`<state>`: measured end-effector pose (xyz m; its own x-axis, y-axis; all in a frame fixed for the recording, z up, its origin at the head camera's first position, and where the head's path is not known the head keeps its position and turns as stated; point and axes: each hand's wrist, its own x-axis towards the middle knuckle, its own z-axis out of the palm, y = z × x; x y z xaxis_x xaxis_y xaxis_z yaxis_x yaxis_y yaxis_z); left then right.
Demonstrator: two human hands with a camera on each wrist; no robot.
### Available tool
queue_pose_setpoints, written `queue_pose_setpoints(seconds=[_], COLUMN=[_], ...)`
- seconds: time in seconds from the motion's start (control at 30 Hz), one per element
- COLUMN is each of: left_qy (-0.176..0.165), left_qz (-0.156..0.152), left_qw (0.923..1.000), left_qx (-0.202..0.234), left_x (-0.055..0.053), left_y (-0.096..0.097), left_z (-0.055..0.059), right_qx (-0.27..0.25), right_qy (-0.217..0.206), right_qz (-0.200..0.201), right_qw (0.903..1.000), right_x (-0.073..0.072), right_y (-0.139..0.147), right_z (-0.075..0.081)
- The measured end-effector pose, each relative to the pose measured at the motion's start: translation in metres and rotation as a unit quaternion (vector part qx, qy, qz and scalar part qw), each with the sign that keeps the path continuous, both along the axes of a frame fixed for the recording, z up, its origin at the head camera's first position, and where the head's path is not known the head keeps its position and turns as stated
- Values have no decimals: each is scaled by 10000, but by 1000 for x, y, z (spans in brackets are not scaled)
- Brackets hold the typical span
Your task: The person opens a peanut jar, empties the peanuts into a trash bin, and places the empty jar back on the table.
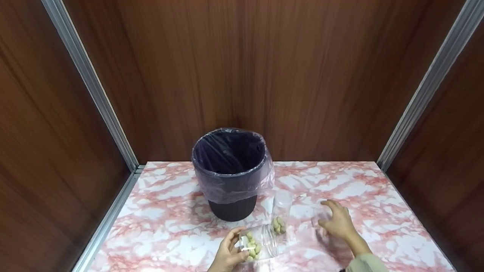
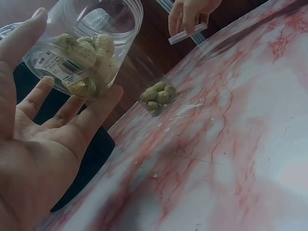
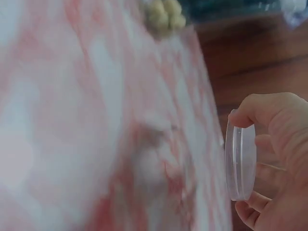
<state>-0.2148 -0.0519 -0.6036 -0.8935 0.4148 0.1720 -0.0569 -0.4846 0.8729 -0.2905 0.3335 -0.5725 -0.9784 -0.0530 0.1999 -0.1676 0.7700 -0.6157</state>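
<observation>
My left hand [image 1: 228,254] grips a clear plastic jar [image 1: 267,241] by its base, tilted over with its open mouth toward the right. Several peanuts [image 1: 251,247] lie inside it, and a barcode label [image 2: 60,67] shows on its bottom in the left wrist view. Beside that mouth stands a second clear jar [image 1: 283,200], taller, with a lid on top and several peanuts [image 2: 159,94] at its bottom. To the right, my right hand [image 1: 337,221] pinches a round clear lid [image 3: 240,161] by its edge, above the table.
A black trash bin [image 1: 231,207] with a translucent purple liner [image 1: 234,187] stands behind the jars. Small pale scraps [image 2: 187,108] lie on the marbled red and white table [image 1: 159,234]. Brown wood panels [image 1: 242,75] enclose the back and sides.
</observation>
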Motion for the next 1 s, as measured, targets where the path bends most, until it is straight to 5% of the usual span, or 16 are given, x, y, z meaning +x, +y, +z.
queue_pose_setpoints(seconds=[0.23,0.4,0.87,1.0], left_qy=[110,243,130,168], left_qz=[36,101,167,192], left_qw=[9999,9996,9998,9996], left_qx=[-57,-86,4,75], left_x=[1,1,3,3], left_y=[1,0,-6,-7], left_z=[-7,-10,-9,-10], right_qx=[384,525,740,671], right_qy=[-398,-653,-526,-289], right_qz=[-83,-243,-193,-485], right_qw=[9984,9962,9957,9961], right_x=[-34,-46,-42,-39], right_y=[8,8,19,14], right_z=[-10,-16,-29,-22])
